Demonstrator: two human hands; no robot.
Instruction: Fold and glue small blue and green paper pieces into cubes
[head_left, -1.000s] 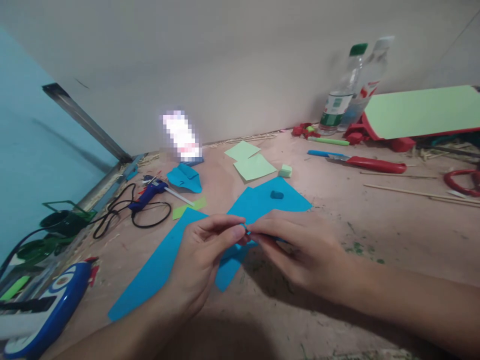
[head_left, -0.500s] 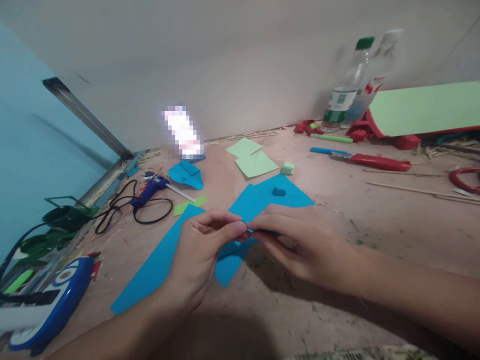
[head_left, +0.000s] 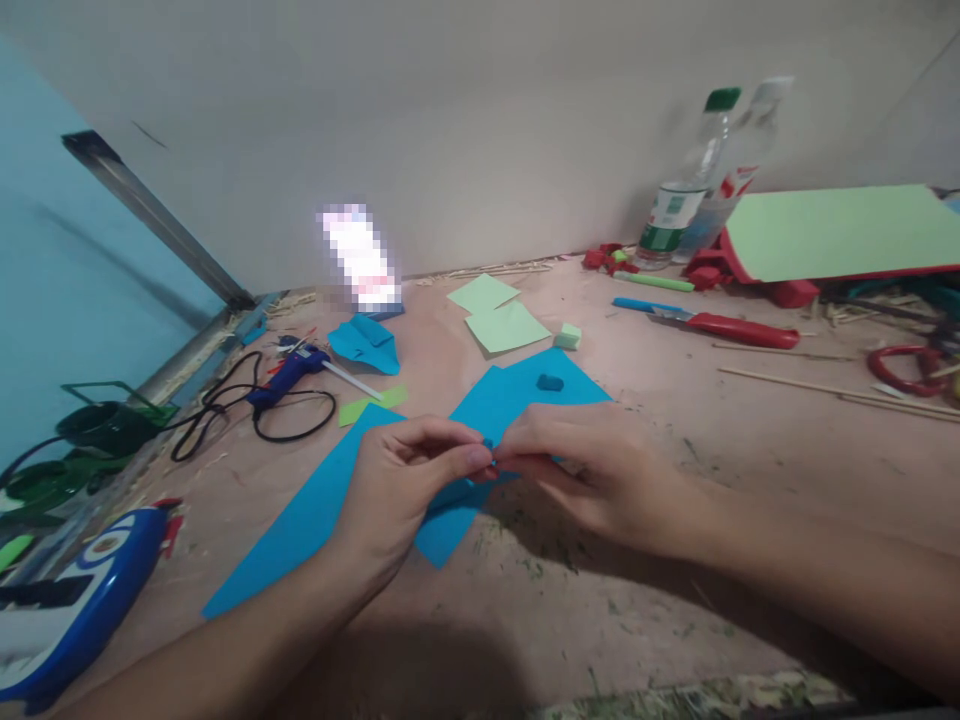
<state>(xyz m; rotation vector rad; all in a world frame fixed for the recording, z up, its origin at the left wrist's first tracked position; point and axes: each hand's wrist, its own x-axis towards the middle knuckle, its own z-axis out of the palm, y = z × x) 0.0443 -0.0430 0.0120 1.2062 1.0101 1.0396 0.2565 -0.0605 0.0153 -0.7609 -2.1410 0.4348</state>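
Note:
Between my fingertips is a small piece of blue paper [head_left: 488,446], mostly hidden by the fingers. My left hand [head_left: 409,480] pinches it with thumb and forefinger. From the other side my right hand [head_left: 592,470] grips it, fingers pressed together. Both hands hover over blue paper sheets [head_left: 292,530] on the table. A small dark blue folded piece [head_left: 550,383] lies on the blue sheet [head_left: 502,390] just beyond my right hand. Further back are pale green paper squares [head_left: 507,328] and a small green folded block [head_left: 568,336].
On the left lie a blue glue gun [head_left: 289,375] with its cord, a crumpled blue paper [head_left: 367,343] and a blue-white object [head_left: 97,590]. A lit phone [head_left: 361,258] leans on the wall. At right are bottles [head_left: 671,225], a red-handled knife [head_left: 742,330], sticks [head_left: 802,387] and red scissors [head_left: 904,370].
The view has shifted slightly. My right fingers have drawn in closer around the small blue paper piece; my left hand keeps its pinch.

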